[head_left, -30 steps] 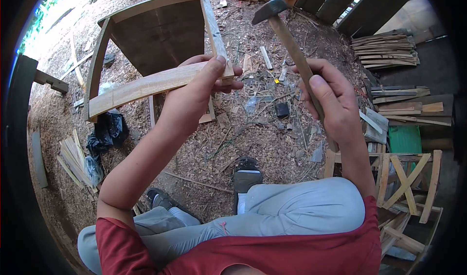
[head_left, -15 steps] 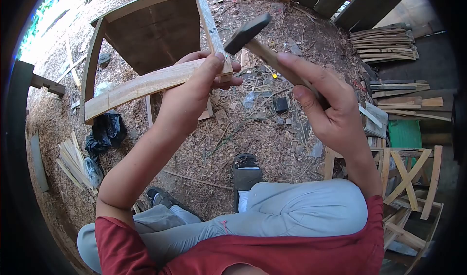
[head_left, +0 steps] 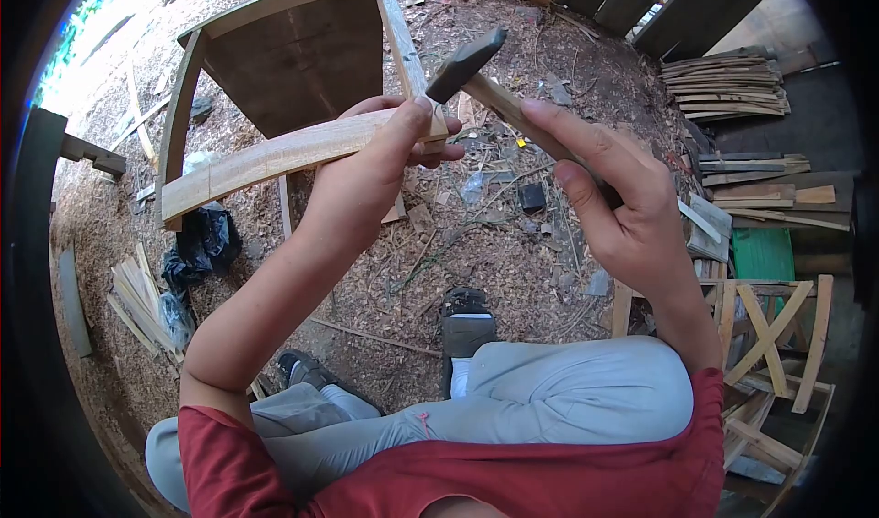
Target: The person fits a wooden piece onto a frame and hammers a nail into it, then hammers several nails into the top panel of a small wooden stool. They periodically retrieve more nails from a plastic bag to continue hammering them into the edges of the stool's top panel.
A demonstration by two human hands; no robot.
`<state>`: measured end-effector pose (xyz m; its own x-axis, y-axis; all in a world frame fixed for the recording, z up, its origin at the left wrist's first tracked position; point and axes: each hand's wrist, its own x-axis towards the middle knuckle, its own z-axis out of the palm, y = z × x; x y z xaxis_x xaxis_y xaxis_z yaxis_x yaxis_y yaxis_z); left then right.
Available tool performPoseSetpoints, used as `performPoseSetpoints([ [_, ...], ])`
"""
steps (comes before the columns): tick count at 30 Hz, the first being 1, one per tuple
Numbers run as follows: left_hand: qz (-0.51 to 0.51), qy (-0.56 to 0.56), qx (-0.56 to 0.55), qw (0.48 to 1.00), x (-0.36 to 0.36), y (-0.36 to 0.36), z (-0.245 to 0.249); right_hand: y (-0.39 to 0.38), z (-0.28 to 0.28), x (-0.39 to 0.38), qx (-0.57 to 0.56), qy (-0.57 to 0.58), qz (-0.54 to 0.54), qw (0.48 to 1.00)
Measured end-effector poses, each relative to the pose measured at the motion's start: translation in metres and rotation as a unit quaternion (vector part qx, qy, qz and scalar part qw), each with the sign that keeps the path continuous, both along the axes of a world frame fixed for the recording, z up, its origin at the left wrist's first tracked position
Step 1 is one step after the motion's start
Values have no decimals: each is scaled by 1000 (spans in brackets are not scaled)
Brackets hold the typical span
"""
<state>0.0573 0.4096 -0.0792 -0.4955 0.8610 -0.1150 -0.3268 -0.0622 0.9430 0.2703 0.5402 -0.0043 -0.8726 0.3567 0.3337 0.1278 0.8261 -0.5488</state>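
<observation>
A wooden frame (head_left: 275, 158) with slightly curved rails and a dark panel (head_left: 293, 65) stands tilted at the upper left. My left hand (head_left: 398, 138) is closed around its near right corner, thumb on top and fingers beneath. In my right hand (head_left: 618, 188) is a hammer (head_left: 502, 101), gripped by its wooden handle with the index finger laid along it. The dark metal head touches or nearly touches the corner, right beside my left thumb. Whether a nail is there, I cannot make out.
Wood chips cover the ground (head_left: 439, 261). Stacked wooden strips (head_left: 728, 83) lie at the right, above a green object (head_left: 763, 252) and crossed-slat frames (head_left: 769, 339). A black plastic bag (head_left: 201, 243) and loose slats (head_left: 142, 303) lie at the left. My shoe (head_left: 467, 330) is below.
The frame and my left hand have shifted slightly right. The hammer head has dropped a little at the corner; my right hand keeps nearly the same place and grip.
</observation>
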Motion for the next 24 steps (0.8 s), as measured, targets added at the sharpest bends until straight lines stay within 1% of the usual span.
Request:
performPoseSetpoints([
  [3,2,1,2,1000,1,0,1,1,-2,1,25,-10,-1,1000],
  [5,7,1,2,1000,1,1,0,-1,-4,-1,-29,45,7,999],
  [6,5,0,2,1000,1,1,0,1,-3,0,-30,45,6,999],
  [8,3,1,3,1000,1,2,0,5,2,2,33,-32,15,999],
  [9,5,3,-3,1000,1,2,1,5,0,1,33,-31,14,999],
  [11,8,5,-9,1000,0,1,2,2,-5,-2,-48,78,8,996],
  [12,5,10,-8,1000,0,1,1,0,-7,-3,-48,77,8,996],
  [14,1,15,-6,1000,0,2,1,-3,-10,-5,-30,154,-4,988],
  [15,1,12,-3,1000,0,2,0,-1,-10,-4,-29,155,-4,988],
  [17,4,8,-1,1000,-1,1,-4,6,-10,-3,59,12,37,997],
  [18,3,-11,4,1000,-2,0,-6,5,-9,-3,60,12,38,997],
  [20,1,-31,9,999,-3,2,-8,1,-4,-1,20,69,-7,997],
  [21,2,-25,5,1000,-4,3,-8,-3,-1,2,19,67,-8,998],
  [23,1,-19,0,1000,-4,3,-8,-11,4,6,-70,118,-80,987],
  [24,1,-22,2,1000,-4,4,-7,-8,2,5,-69,119,-81,987],
])
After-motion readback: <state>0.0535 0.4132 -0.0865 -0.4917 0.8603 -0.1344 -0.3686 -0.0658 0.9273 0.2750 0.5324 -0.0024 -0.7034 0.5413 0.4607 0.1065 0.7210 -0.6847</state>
